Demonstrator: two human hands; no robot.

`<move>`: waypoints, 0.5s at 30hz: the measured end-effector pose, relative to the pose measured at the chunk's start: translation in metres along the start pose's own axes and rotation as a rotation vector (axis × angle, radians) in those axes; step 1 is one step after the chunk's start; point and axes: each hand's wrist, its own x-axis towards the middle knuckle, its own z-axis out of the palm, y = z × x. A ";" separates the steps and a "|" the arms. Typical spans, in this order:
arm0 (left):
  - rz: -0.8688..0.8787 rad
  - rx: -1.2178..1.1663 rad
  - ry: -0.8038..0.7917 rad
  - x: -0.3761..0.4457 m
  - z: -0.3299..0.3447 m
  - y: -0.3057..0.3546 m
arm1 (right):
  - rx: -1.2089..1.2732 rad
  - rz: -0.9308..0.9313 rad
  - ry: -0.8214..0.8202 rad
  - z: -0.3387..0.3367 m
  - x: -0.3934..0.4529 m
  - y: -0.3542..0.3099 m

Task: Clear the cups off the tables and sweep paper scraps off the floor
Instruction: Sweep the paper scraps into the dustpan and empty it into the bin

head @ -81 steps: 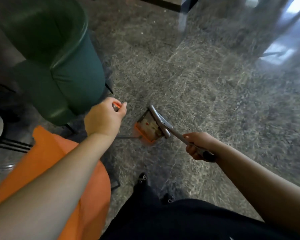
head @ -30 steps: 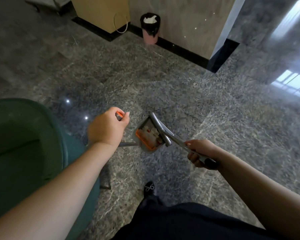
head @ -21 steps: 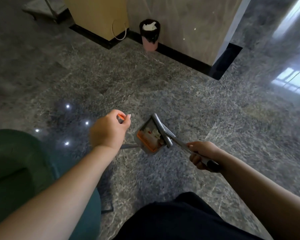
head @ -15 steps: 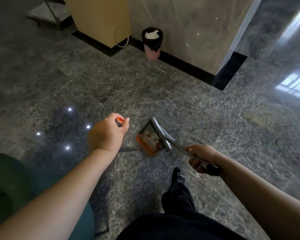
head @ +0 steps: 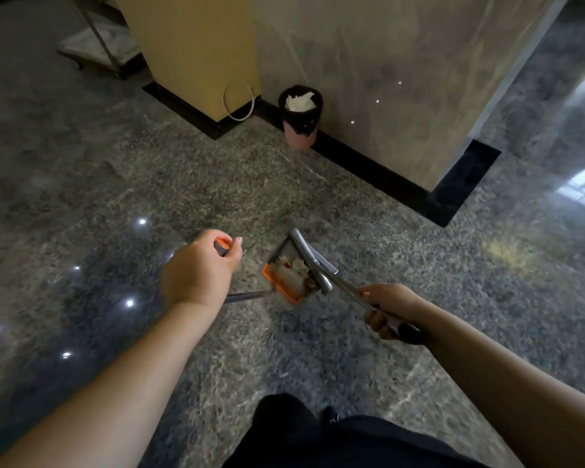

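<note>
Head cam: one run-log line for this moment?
left hand: grips broom handle | right hand: grips dustpan handle | dustpan: holds paper scraps | bin: ahead, by wall

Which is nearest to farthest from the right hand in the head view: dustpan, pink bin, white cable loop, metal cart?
From the right hand:
1. Grey dustpan with orange comb edge, holding paper scraps, just left of the hand.
2. Pink waste bin with black liner, ahead by the wall.
3. White cable loop, left of the bin.
4. Metal cart, far upper left.
</note>
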 end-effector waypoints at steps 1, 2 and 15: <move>-0.007 -0.001 -0.004 0.015 0.005 0.005 | 0.009 0.001 0.007 -0.002 0.008 -0.015; -0.016 0.000 -0.009 0.031 0.011 0.009 | 0.015 -0.001 0.008 -0.005 0.017 -0.029; 0.024 -0.072 0.015 0.267 0.081 0.058 | 0.008 -0.016 0.011 -0.018 0.130 -0.240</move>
